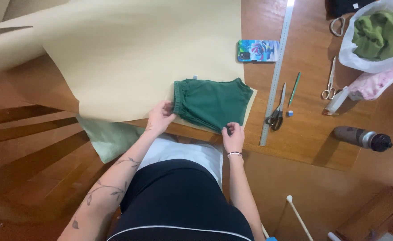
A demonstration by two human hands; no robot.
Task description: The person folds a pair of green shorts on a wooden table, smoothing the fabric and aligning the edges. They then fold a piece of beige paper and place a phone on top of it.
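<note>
A folded dark green garment lies on a large sheet of tan pattern paper at the near edge of a wooden table. My left hand grips the garment's gathered left end. My right hand, with a beaded bracelet at the wrist, pinches its near right corner. The paper curls up at the far left.
Right of the paper lie a long metal ruler, a phone in a colourful case, black scissors, a green pencil, silver scissors, a dark bottle and a white bag of green cloth.
</note>
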